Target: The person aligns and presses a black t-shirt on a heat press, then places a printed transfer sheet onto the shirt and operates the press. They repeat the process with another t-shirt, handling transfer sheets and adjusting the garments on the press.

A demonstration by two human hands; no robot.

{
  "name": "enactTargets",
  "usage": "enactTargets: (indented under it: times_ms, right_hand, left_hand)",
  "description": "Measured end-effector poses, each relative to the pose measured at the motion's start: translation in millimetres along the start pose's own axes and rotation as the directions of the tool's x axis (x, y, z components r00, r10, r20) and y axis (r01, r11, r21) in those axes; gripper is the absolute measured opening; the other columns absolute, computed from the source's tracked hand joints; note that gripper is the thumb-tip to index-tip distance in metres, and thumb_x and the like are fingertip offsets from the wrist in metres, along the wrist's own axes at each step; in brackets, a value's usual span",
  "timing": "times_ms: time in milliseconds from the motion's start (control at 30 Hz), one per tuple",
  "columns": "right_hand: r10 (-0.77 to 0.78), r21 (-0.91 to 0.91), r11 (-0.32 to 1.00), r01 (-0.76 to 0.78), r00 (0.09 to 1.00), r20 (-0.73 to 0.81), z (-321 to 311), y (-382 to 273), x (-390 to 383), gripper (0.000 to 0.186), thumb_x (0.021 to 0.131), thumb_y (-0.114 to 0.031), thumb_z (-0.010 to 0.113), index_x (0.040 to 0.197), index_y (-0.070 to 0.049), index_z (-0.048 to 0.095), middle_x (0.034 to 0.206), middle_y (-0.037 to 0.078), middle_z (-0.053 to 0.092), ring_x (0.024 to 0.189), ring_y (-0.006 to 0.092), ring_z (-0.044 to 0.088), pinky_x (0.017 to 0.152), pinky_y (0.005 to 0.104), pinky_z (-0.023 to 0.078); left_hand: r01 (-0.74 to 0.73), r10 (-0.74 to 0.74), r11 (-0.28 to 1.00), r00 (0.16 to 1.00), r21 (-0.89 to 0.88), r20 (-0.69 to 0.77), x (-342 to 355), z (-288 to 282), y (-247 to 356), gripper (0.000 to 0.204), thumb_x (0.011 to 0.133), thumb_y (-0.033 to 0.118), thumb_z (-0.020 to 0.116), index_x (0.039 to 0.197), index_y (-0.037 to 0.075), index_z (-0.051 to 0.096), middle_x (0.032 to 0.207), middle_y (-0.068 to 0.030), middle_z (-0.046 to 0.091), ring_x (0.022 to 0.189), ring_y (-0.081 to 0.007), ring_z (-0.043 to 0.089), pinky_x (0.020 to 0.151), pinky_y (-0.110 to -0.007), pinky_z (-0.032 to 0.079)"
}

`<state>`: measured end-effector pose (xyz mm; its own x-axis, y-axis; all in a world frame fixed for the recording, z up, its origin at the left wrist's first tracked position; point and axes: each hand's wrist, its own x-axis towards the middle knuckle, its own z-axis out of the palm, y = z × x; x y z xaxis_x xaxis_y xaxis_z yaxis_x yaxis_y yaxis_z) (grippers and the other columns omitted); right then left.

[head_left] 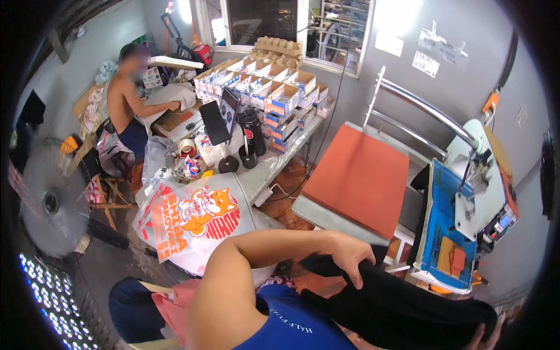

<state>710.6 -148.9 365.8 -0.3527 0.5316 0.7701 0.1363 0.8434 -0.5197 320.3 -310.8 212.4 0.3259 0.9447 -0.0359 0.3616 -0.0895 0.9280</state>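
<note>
L hand [350,256] clamped on upper end of black garment [396,303], fingers curled over the fold. Cloth's long axis runs down-right from it to R hand [487,337] at frame edge; R grip can't tell. Orange press pad [361,178] just beyond L hand, nearer L.

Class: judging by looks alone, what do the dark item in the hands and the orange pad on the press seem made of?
Black garment: soft matte fabric; it folds and drapes under the left hand. Orange pad: probably matte rubber or foam; flat, even, no shine.
</note>
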Motion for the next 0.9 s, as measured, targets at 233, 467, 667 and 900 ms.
enactTargets:
  times_ms: [233,467,667,900]
  right_hand:
    - [0.350,-0.555,0.831,-0.032,0.806,0.477,77.7,51.8,-11.6,0.036,0.077,0.000,0.053,0.109,-0.002,0.070,0.095,0.021,0.072,0.081,0.0333,0.067,0.077,0.0413,0.050]
    - [0.412,-0.323,0.893,-0.314,0.858,0.307,143.4,133.4,-93.2,0.035,0.067,0.000,0.051,0.095,0.003,0.073,0.085,0.021,0.071,0.082,0.0326,0.070,0.082,0.0376,0.052]
    - [0.319,-0.544,0.836,-0.070,0.869,0.378,192.0,137.2,-118.0,0.017,0.066,-0.004,0.062,0.077,0.000,0.074,0.066,0.016,0.067,0.066,0.0204,0.067,0.065,0.0341,0.051]
    - [0.600,-0.319,0.797,-0.512,0.729,0.330,216.3,112.6,-122.1,0.020,0.080,0.002,0.055,0.092,0.002,0.071,0.078,0.014,0.070,0.073,0.0208,0.069,0.071,0.0312,0.054]
  left_hand:
    - [0.038,0.145,0.971,0.696,0.238,-0.703,-100.3,-45.3,-7.0,0.046,0.072,0.028,0.086,0.083,0.005,0.048,0.074,-0.0089,0.054,0.071,-0.0227,0.055,0.063,-0.036,0.043]
    - [0.451,0.014,0.750,0.720,0.483,-0.694,-182.1,-13.1,-52.2,0.040,0.074,0.028,0.081,0.102,0.007,0.061,0.091,-0.0161,0.067,0.089,-0.0376,0.065,0.076,-0.047,0.050]
    - [0.656,-0.177,0.749,0.328,0.089,-0.928,-241.1,-6.5,-128.6,0.020,0.077,0.017,0.075,0.088,0.004,0.063,0.084,-0.0169,0.067,0.084,-0.0377,0.066,0.074,-0.047,0.051]
    - [0.617,0.098,0.744,0.279,0.257,-0.955,-242.0,-36.2,-131.0,0.010,0.079,0.003,0.067,0.089,0.001,0.065,0.087,-0.0161,0.068,0.084,-0.0358,0.066,0.080,-0.042,0.053]
